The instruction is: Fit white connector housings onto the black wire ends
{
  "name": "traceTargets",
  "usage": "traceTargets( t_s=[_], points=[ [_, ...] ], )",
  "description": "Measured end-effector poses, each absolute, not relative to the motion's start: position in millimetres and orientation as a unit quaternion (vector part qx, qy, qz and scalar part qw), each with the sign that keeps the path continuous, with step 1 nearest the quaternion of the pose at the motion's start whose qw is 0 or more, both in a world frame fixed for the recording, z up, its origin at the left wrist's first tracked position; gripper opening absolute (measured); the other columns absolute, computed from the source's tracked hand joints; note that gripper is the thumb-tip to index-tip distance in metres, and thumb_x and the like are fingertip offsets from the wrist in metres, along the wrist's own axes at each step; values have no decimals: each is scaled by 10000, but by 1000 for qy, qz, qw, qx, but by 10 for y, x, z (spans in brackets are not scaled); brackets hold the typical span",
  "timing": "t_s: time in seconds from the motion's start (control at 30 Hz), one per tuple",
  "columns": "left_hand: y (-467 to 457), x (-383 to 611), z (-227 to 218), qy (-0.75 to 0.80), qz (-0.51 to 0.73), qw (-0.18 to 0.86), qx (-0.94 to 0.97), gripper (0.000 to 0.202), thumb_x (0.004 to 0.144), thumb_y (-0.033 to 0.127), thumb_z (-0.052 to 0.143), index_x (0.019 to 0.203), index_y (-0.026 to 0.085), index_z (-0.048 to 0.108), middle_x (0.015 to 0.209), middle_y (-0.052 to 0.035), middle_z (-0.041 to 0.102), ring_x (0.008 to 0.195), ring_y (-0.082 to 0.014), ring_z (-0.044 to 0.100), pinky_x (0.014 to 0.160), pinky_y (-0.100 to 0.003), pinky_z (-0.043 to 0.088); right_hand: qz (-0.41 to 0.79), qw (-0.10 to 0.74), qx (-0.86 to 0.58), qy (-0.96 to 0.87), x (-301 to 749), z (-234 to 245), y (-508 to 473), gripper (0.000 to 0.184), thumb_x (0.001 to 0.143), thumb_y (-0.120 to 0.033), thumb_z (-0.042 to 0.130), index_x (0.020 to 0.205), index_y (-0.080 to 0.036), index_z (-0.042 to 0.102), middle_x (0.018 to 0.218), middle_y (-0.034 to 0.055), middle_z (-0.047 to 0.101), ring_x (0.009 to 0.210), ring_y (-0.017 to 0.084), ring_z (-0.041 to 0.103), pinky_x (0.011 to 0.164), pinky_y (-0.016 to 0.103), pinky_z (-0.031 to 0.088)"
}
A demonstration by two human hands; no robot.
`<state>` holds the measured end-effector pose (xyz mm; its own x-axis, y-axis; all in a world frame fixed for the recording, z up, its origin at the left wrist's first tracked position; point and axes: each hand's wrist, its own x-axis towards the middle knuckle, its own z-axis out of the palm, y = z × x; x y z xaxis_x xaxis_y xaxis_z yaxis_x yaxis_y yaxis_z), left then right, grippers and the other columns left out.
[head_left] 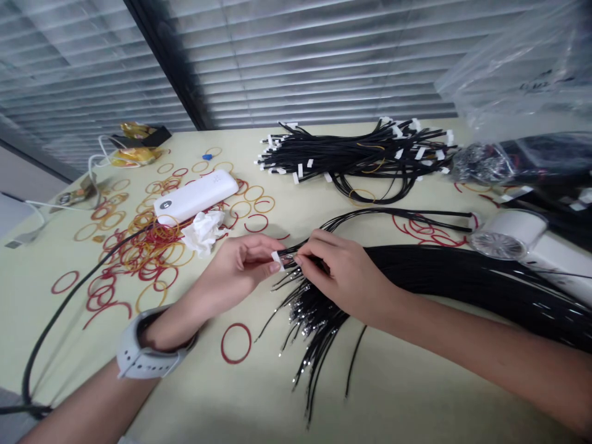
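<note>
The left hand [235, 264] pinches a small white plastic connector [277, 260] between thumb and fingers; the right hand [340, 269], fingers pressed together just beside it, seemingly grips a thin black wire [290, 256], near silver-tipped black wires [319, 305] on the pale green tabletop [208, 401].

On the tabletop [208, 401] in front of me, a white power bank [198, 194] lies among red and yellow rubber bands [236, 324], a crumpled white tissue [203, 231] just beside it. To my right I see a white handheld fan [518, 233]; at the back, slatted blinds [324, 55].
</note>
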<state>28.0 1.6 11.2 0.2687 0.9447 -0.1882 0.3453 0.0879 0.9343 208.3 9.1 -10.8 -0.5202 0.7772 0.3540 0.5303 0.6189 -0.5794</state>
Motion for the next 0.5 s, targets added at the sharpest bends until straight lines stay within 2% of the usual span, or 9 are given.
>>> traceTargets(
  t_s=[0.37, 0.5],
  points=[
    [-13, 349, 81, 510, 317, 532, 596, 149, 708, 91, 595, 856, 104, 590, 781, -22, 650, 712, -83, 599, 625, -127, 463, 188, 282, -361, -869, 2074, -125, 88, 237, 873, -215, 360, 760, -115, 543, 736, 21, 479, 655, 86, 452, 611, 224, 359],
    [-6, 340, 83, 516, 316, 533, 591, 164, 707, 109, 605, 870, 109, 586, 783, -21, 649, 700, -89, 601, 613, -137, 469, 207, 299, -354, -861, 2093, -123, 78, 230, 879, -214, 359, 775, -120, 541, 760, 25, 489, 679, 86, 455, 632, 222, 367]
  ],
)
